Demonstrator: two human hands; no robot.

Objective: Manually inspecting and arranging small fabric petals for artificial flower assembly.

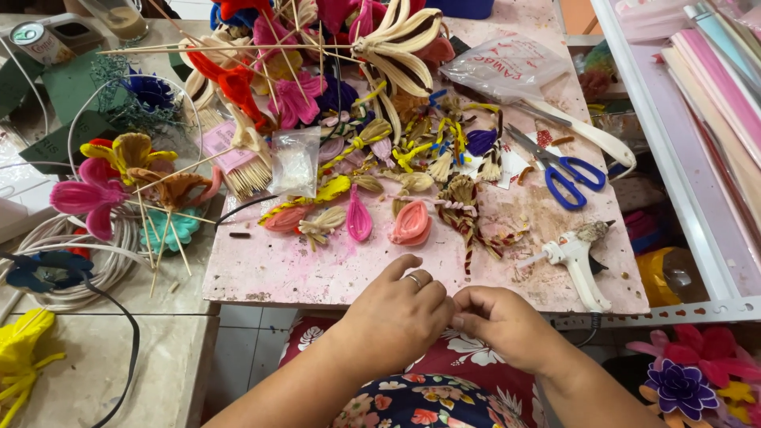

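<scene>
Both hands meet at the table's near edge: left hand (399, 311) and right hand (498, 321) pinch fingertips together; what they grip is hidden. Beyond lie one glue gun (572, 255), one pair of blue scissors (564, 173), two pink petals (387, 223).

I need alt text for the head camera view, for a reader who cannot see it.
Two hands, left hand and right hand, meet fingertip to fingertip at the near edge of a pink worktable. Beyond them lie colourful handmade flowers, blue scissors and a white glue gun.
</scene>
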